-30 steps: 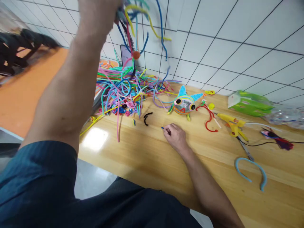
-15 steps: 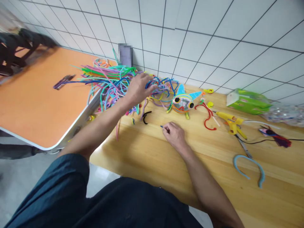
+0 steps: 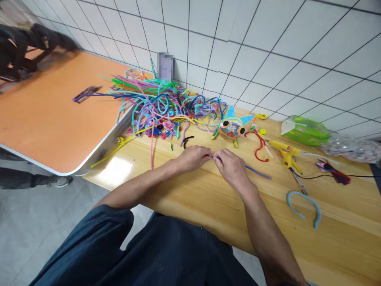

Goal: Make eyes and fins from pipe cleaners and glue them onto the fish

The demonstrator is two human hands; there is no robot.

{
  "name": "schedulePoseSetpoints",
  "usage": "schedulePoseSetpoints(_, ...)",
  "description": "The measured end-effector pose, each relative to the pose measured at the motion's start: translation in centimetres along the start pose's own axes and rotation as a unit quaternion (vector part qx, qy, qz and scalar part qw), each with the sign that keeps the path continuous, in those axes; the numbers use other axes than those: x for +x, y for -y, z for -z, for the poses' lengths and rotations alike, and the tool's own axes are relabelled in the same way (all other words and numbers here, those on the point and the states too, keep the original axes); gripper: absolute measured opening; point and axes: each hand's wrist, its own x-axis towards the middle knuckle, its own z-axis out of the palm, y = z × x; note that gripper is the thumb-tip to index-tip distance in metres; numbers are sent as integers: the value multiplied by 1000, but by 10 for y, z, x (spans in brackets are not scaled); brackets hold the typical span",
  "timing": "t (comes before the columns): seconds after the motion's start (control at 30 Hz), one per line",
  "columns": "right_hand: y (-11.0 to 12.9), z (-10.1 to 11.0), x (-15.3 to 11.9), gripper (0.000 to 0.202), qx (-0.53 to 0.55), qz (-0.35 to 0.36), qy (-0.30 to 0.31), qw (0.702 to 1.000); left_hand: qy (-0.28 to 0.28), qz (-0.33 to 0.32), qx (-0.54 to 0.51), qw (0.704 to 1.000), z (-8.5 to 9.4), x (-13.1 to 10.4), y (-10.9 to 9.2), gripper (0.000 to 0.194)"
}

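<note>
My left hand (image 3: 195, 157) and my right hand (image 3: 231, 166) meet fingertip to fingertip just above the wooden table. Both are closed in a pinch on a blue pipe cleaner (image 3: 256, 172). A short length of it shows between the fingertips, and its long end sticks out to the right behind my right hand. Beyond the hands sits a fish-like figure (image 3: 231, 129) with blue pointed ears and black-and-yellow eyes. A curved black pipe cleaner (image 3: 186, 140) lies close to my left hand.
A large tangle of coloured pipe cleaners (image 3: 145, 93) spans the table joint at left. Rightward lie red curled pipe cleaners (image 3: 259, 147), a yellow glue gun (image 3: 285, 152) with its cord, scissors (image 3: 300, 183), a light-blue arc (image 3: 317, 206) and a green packet (image 3: 306, 128). A tiled wall borders the back.
My left hand has come back from the pile to meet my right hand. A long blue pipe cleaner now extends past the right hand, where only a short blue tip showed before.
</note>
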Motion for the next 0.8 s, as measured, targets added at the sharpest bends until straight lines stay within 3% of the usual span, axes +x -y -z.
schedulePoseSetpoints(0.3, -4, 34, -11, 13, 92, -25, -55, 994, -84, -27, -62, 994, -20, 6, -23, 14)
schedulePoseSetpoints(0.47, -7, 51, -9, 12, 61, -30, -73, 995, -72, -31, -76, 994, -3, 22, -35, 13)
schedulePoseSetpoints(0.7, -17, 70, -8, 12, 148, -70, -77, 983, -82, -101, -54, 990, 13, 39, -51, 25)
schedulePoseSetpoints(0.8, -22, 77, -12, 12, 125, -59, -92, 986, -64, -102, -88, 989, 17, 40, -57, 19)
